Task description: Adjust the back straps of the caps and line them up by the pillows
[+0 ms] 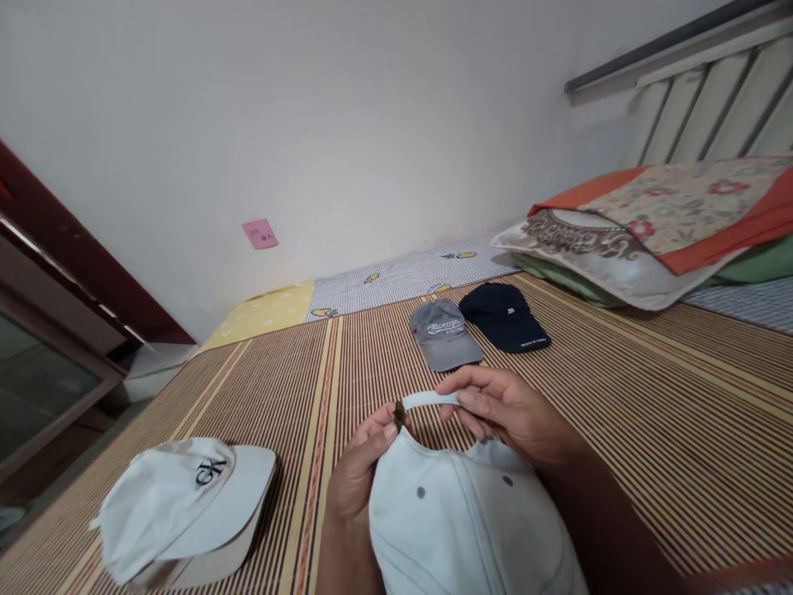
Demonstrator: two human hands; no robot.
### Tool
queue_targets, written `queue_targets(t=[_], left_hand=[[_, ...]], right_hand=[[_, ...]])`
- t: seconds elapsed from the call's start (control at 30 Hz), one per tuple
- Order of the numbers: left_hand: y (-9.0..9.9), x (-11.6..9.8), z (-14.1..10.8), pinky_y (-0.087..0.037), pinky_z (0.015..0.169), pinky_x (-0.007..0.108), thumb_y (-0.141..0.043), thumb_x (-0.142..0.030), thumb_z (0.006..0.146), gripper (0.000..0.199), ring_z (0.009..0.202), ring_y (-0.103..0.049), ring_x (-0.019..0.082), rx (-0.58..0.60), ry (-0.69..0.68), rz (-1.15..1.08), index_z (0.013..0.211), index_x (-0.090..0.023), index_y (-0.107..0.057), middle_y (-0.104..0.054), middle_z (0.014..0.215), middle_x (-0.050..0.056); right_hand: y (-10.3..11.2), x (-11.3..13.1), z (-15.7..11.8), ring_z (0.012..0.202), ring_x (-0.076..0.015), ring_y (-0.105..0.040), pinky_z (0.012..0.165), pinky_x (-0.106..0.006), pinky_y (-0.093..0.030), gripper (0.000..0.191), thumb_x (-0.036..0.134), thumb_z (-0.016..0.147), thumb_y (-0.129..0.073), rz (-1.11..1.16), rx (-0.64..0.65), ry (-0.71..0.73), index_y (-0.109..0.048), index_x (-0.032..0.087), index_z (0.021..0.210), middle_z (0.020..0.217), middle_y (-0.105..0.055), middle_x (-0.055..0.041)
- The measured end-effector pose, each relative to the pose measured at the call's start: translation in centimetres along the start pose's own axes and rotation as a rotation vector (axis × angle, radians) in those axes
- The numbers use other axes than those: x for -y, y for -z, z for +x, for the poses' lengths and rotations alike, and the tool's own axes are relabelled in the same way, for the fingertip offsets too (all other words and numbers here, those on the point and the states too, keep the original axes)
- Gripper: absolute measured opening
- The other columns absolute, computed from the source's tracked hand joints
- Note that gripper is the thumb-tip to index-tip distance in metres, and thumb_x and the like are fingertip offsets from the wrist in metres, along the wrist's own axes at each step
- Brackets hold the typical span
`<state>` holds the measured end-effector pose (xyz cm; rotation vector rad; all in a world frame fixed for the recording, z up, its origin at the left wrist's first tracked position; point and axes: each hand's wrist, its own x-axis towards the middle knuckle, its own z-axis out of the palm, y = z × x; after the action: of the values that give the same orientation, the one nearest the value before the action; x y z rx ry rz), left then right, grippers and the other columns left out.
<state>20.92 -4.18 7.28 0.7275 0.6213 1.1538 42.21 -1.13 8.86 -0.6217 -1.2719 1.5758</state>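
A pale blue-white baseball cap [458,512] is held up close to me, its back opening facing away and its adjusting strap [427,398] arched across the gap. My left hand [363,463] pinches the dark metal buckle [400,413] at the strap's left end. On the other side, my right hand [496,409] grips the strap between thumb and fingers. Beyond the hands lie a grey cap [443,335] with white lettering and a navy cap [505,316], side by side. The front of the held cap runs out of view at the bottom.
A white cap with black letters [179,496] rests at the left on another brim. The striped mat [297,397] covers the bed. Folded bedding [681,215] is piled at the right under a radiator [712,107]. A pink note [260,234] is on the wall.
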Motion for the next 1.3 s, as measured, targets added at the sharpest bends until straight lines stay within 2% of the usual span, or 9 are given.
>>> queue_targets(t=[0.17,0.3,0.43,0.6,0.73,0.87,1.07,1.3], left_hand=[[-0.04,0.02,-0.17,-0.054,0.078,0.021,-0.084,-0.030,0.077,0.034,0.076,-0.070,0.014,0.008,-0.011,0.003,0.104,-0.013,-0.073,-0.073,0.088,0.006],[-0.01,0.00,-0.27,-0.053,0.078,0.021,-0.084,-0.029,0.077,0.032,0.076,-0.069,0.012,0.011,-0.007,-0.005,0.103,-0.014,-0.072,-0.072,0.087,0.004],[0.04,-0.04,-0.22,-0.053,0.075,0.022,-0.084,-0.029,0.077,0.030,0.073,-0.068,0.013,0.032,-0.013,-0.018,0.100,-0.014,-0.071,-0.071,0.085,0.004],[0.29,-0.10,-0.18,-0.050,0.067,0.017,-0.086,-0.026,0.074,0.027,0.065,-0.063,0.010,0.026,0.004,-0.074,0.092,-0.014,-0.070,-0.067,0.075,0.001],[0.26,-0.06,-0.16,-0.051,0.070,0.018,-0.089,-0.026,0.069,0.029,0.070,-0.065,0.012,-0.056,0.007,-0.078,0.090,-0.014,-0.072,-0.071,0.081,0.003],[0.09,-0.10,-0.07,-0.050,0.066,0.019,-0.090,-0.027,0.068,0.028,0.065,-0.062,0.012,-0.022,0.002,-0.035,0.083,-0.013,-0.072,-0.069,0.077,0.003],[-0.11,-0.26,-0.15,-0.051,0.071,0.018,-0.092,-0.025,0.068,0.031,0.071,-0.066,0.010,-0.010,0.010,-0.056,0.087,-0.013,-0.071,-0.071,0.081,0.003],[-0.31,-0.36,-0.19,-0.047,0.064,0.017,-0.091,-0.026,0.070,0.029,0.065,-0.062,0.009,-0.019,0.027,-0.025,0.083,-0.012,-0.070,-0.070,0.076,0.003]], right_hand=[[-0.02,0.08,0.02,0.049,-0.0067,-0.048,0.044,-0.023,-0.028,0.024,0.038,0.084,-0.075,-0.012,0.019,-0.008,-0.073,0.017,0.096,0.081,-0.077,-0.0058],[-0.19,0.13,0.10,0.052,-0.0083,-0.051,0.046,-0.024,-0.032,0.025,0.039,0.083,-0.076,-0.035,0.015,-0.020,-0.073,0.017,0.095,0.082,-0.076,-0.0055],[-0.19,0.27,-0.01,0.056,-0.0085,-0.056,0.051,-0.023,-0.038,0.022,0.037,0.085,-0.075,-0.086,0.082,-0.018,-0.072,0.018,0.095,0.085,-0.077,-0.0049],[-0.11,0.36,-0.16,0.057,-0.0097,-0.057,0.054,-0.024,-0.040,0.020,0.037,0.087,-0.073,-0.118,0.150,-0.044,-0.071,0.018,0.095,0.083,-0.077,-0.0048],[-0.08,0.24,-0.05,0.058,-0.0097,-0.057,0.055,-0.024,-0.041,0.021,0.037,0.086,-0.073,-0.124,0.110,-0.031,-0.071,0.018,0.095,0.084,-0.076,-0.0045],[-0.05,0.06,0.04,0.057,-0.0096,-0.054,0.054,-0.025,-0.039,0.021,0.038,0.086,-0.073,-0.122,0.065,-0.014,-0.072,0.018,0.095,0.081,-0.074,-0.0030],[0.05,0.11,0.03,0.059,-0.0106,-0.057,0.056,-0.026,-0.041,0.021,0.039,0.086,-0.073,-0.156,0.104,-0.032,-0.071,0.019,0.094,0.083,-0.075,-0.0036],[0.15,0.07,-0.04,0.058,-0.0104,-0.057,0.056,-0.026,-0.041,0.022,0.039,0.087,-0.071,-0.174,0.151,-0.054,-0.071,0.018,0.094,0.082,-0.076,-0.0044]])
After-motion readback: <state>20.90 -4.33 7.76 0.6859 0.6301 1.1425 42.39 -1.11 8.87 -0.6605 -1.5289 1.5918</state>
